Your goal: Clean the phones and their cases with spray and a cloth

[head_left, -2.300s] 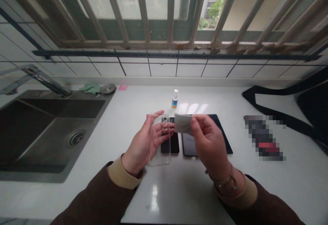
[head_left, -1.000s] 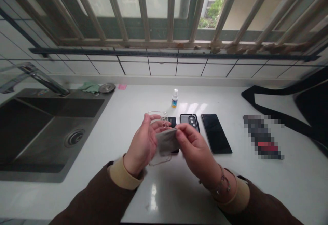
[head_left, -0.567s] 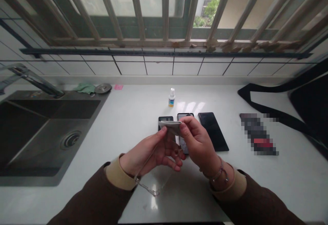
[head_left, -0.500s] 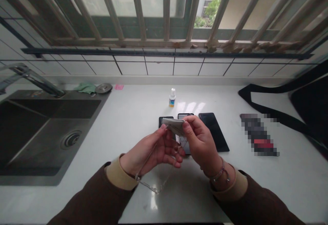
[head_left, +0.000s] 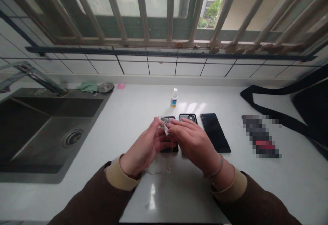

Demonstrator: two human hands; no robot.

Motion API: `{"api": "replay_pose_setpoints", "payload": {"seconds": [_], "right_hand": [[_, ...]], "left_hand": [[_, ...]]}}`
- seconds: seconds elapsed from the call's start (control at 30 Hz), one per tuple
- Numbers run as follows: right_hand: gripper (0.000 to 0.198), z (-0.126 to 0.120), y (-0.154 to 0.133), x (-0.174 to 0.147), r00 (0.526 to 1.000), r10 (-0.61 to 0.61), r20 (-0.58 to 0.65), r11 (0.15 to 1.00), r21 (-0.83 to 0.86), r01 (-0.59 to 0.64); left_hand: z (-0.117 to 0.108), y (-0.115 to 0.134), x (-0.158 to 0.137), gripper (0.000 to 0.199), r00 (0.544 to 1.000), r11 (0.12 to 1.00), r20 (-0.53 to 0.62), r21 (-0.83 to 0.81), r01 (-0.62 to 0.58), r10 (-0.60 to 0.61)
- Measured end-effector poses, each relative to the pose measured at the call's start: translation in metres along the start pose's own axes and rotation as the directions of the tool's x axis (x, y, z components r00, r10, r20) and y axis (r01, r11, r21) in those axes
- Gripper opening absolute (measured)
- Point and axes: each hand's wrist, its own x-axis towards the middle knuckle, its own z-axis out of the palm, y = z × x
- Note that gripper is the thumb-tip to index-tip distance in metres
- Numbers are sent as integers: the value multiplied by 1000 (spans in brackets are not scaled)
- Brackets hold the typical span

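At centre frame, the left hand (head_left: 143, 146) held a clear case (head_left: 157, 173) while the right hand (head_left: 193, 137), grip unclear, met a cloth (head_left: 166, 129) there, apparently wiping; the next stroke called for steady support.

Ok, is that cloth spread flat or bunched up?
Bunched up: the cloth shows as a small, creased wad at the right hand.

The left forearm (head_left: 98, 187) and right forearm (head_left: 249, 191) slant inward over the near edge of the worktop (head_left: 179, 197). The left hand (head_left: 147, 141) is turned palm inward, thumb upward, fingers (head_left: 167, 145) bent loosely across. The right hand (head_left: 193, 139) is back upward, fingers nearly straight, tips beside the left ones, its thumb hidden.
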Motion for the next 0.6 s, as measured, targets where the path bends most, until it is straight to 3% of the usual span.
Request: {"api": "replay_pose_setpoints", "payload": {"seconds": [0.17, 0.3, 0.43, 0.5, 0.6], "right_hand": [[28, 5, -2, -2, 994, 75, 74, 997, 7, -76], [24, 3, -15, 0, 982, -26, 189, 998, 64, 14], [23, 5, -27, 4, 948, -129, 292, 988, 121, 97], [22, 8, -29, 4, 943, -110, 313, 983, 177, 56], [17, 8, -31, 4, 954, 16, 301, 951, 290, -108]], "left_hand": [[0, 4, 3, 44, 987, 992, -98, 26, -126, 128], [-2, 5, 5, 42, 948, 978, -245, 1, -208, 202], [-5, 11, 7, 43, 908, 958, -322, -11, -287, 268], [-5, 12, 7, 43, 899, 950, -328, -12, -312, 291], [-4, 12, 5, 41, 912, 956, -308, -27, -291, 270]]}}
